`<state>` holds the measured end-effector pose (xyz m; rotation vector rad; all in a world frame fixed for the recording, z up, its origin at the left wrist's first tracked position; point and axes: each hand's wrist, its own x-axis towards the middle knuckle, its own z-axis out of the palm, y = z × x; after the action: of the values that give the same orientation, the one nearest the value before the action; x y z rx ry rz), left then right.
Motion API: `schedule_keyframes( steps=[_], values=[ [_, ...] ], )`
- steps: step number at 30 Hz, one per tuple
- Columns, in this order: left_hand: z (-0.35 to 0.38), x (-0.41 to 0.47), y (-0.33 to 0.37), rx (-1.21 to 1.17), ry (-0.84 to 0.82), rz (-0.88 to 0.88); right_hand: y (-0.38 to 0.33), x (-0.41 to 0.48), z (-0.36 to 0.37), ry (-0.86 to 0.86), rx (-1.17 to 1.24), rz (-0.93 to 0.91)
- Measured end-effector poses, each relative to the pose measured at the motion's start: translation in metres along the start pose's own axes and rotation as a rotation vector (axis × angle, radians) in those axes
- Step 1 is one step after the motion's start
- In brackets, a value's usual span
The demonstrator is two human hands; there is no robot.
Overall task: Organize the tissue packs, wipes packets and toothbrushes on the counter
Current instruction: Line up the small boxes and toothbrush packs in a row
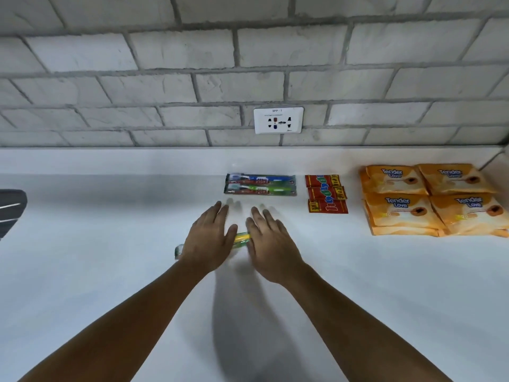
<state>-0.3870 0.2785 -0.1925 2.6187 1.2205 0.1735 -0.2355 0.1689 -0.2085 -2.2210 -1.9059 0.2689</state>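
A yellow-green packaged toothbrush [241, 239] lies on the white counter [110, 271], mostly hidden beneath both hands. My left hand [208, 241] rests flat over its left part and my right hand [271, 244] lies flat over its right end, fingers extended and blurred. Farther back, a blue packaged toothbrush [261, 178] and a green packaged toothbrush [261, 189] lie side by side. To their right sit three red wipes packets [327, 193] in an overlapping column. Several orange tissue packs [429, 199] are stacked at the far right.
A grey brick wall with a white power socket [278, 120] rises behind the counter. A dark object [11, 210] pokes in at the left edge. The counter's right corner meets a side wall near the tissue packs.
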Motion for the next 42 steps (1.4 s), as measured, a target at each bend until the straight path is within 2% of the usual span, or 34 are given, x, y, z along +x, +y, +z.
schedule_keyframes(
  steps=[3, 7, 11, 25, 42],
  values=[
    [0.005, -0.04, -0.014, -0.018, 0.036, 0.013, -0.019, -0.018, 0.014, 0.003, 0.004, -0.019],
    [0.014, -0.082, -0.028, 0.077, 0.048, 0.072, -0.038, -0.037, 0.026, -0.002, 0.002, -0.033],
    [0.018, -0.094, -0.03, 0.14, 0.008, 0.025, -0.044, -0.043, 0.028, -0.075, -0.028, 0.01],
    [0.018, -0.023, 0.0, 0.126, -0.088, 0.11, 0.004, -0.024, 0.001, -0.152, -0.024, 0.168],
    [0.023, 0.048, 0.021, 0.194, -0.164, 0.176, 0.054, 0.013, -0.019, -0.191, -0.091, 0.216]
  ],
)
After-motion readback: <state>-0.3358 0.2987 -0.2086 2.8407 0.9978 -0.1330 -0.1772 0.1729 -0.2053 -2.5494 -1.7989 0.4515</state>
